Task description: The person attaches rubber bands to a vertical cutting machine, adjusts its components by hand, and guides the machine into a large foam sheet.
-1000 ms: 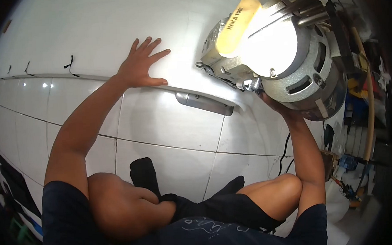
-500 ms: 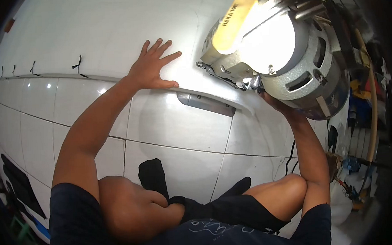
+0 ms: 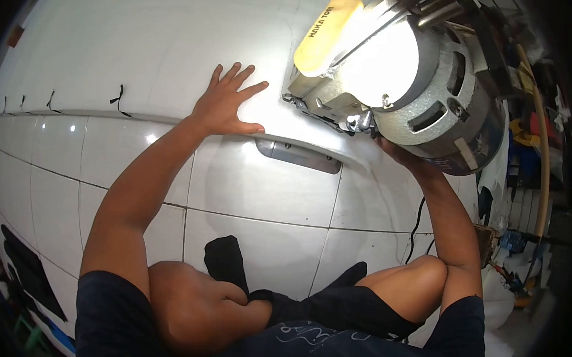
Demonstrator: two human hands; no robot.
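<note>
My left hand [image 3: 230,107] lies flat with fingers spread on white layered fabric [image 3: 163,49], near its front edge. To its right stands a large grey cloth cutting machine [image 3: 418,116] with a round motor housing and a bright, washed-out area on top. A yellow part [image 3: 329,33] with black lettering sits on its left side. Its metal base plate [image 3: 298,155] pokes out from under the fabric edge. My right hand [image 3: 398,152] reaches to the near side of the machine and grips it low down; the housing hides most of its fingers.
White floor tiles [image 3: 261,199] stretch in front of the fabric, around my bent legs and black-covered feet. Several black ties [image 3: 119,100] stick out along the fabric edge. A black cable [image 3: 419,226] runs near my right forearm. Assorted tools and clutter [image 3: 533,133] line the right side.
The cutting machine has shifted slightly left, toward my left hand, with my right hand at it. My left hand stays spread on the fabric. The whole view has moved a little.
</note>
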